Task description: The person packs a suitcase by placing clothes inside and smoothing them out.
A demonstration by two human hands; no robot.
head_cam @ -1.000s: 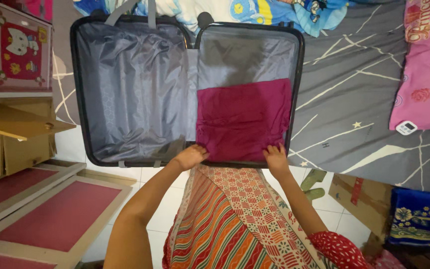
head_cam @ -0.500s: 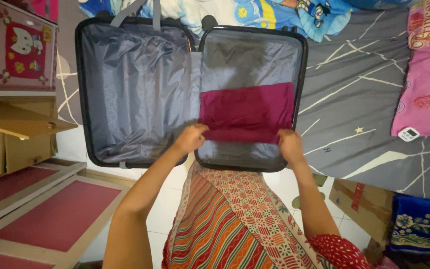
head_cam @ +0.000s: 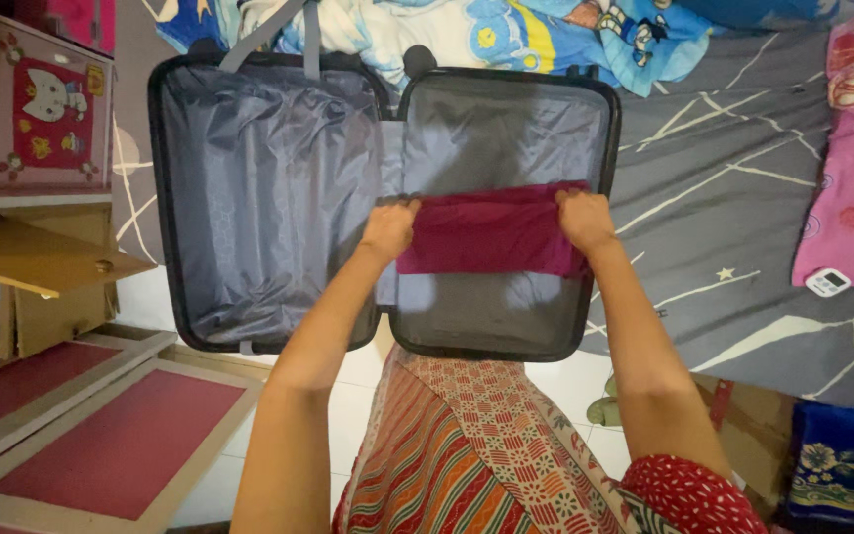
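Both hands folding maroon cloth in suitcase
Left hand point(head_cam: 388, 225) and right hand point(head_cam: 583, 220) are gripping the maroon cloth point(head_cam: 491, 235) edges inside the open suitcase point(head_cam: 605, 213); pressing it flat likely comes next

Both bare arms stretched forward, left hand point(head_cam: 389, 227) and right hand point(head_cam: 583, 220) clenched (fingers curled)

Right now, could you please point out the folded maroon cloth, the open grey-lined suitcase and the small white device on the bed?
folded maroon cloth point(head_cam: 491, 235): head view, middle of the fold.
open grey-lined suitcase point(head_cam: 269, 188): head view, left half's lining.
small white device point(head_cam: 828, 283): head view, its centre.
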